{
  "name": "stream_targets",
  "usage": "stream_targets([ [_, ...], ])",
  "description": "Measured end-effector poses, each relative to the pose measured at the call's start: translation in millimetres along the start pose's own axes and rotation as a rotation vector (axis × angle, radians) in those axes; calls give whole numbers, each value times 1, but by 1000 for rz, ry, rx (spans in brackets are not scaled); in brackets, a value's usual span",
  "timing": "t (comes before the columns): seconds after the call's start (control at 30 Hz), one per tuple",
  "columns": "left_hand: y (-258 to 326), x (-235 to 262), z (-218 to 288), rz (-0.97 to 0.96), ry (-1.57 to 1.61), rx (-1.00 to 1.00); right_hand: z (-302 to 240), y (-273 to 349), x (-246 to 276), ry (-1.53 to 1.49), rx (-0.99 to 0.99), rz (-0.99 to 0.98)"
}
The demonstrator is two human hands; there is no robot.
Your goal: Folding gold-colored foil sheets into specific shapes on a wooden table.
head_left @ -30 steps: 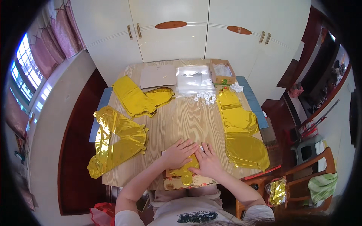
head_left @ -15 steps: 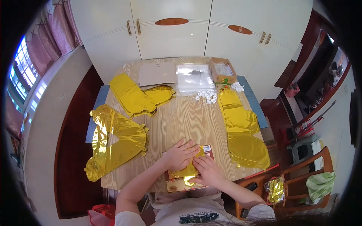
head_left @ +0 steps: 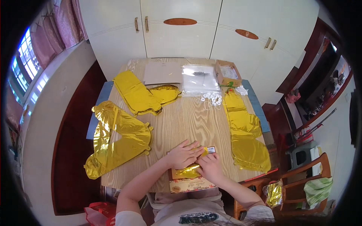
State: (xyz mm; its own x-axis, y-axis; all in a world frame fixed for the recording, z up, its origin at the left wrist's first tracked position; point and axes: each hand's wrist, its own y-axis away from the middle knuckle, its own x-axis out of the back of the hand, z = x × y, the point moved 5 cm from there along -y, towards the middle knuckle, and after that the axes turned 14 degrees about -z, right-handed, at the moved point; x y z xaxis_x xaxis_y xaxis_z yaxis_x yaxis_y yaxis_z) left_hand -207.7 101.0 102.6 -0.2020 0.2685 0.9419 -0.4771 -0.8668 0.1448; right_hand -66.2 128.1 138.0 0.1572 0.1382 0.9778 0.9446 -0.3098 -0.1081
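My left hand [head_left: 185, 155] lies flat with stretched fingers on a gold foil balloon [head_left: 187, 172], flattened and partly folded, near the table's front edge. Beside it, my right hand [head_left: 211, 167] has its fingers curled at the foil's right side, gripping it; the fingertips are partly hidden. Under the foil is a printed card packet [head_left: 191, 185] with an orange-brown leaf pattern and a white label at its upper right corner. How the foil is folded beneath my hands is hidden.
Flat gold foil balloons lie at the left [head_left: 124, 137], far left [head_left: 141, 94] and right [head_left: 245, 132]. Toward the back are a grey-brown board [head_left: 163, 72], clear plastic bags [head_left: 200, 79], white rings [head_left: 212, 98] and a cardboard box [head_left: 228, 74]. A wooden chair [head_left: 301, 184] holds a packaged gold foil [head_left: 274, 194].
The foil's near end has come up off the lower part of the card, baring more print. My right hand has shifted slightly upward and its fingers have curled in; the left stays flat.
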Motion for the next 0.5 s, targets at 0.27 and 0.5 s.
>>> stream_targets([
  [0.27,-1,3,-1,-90,34,27,-12,-5,15,322,206,198],
  [0.5,-1,0,-2,-70,24,28,-13,-2,7,165,249,78],
])
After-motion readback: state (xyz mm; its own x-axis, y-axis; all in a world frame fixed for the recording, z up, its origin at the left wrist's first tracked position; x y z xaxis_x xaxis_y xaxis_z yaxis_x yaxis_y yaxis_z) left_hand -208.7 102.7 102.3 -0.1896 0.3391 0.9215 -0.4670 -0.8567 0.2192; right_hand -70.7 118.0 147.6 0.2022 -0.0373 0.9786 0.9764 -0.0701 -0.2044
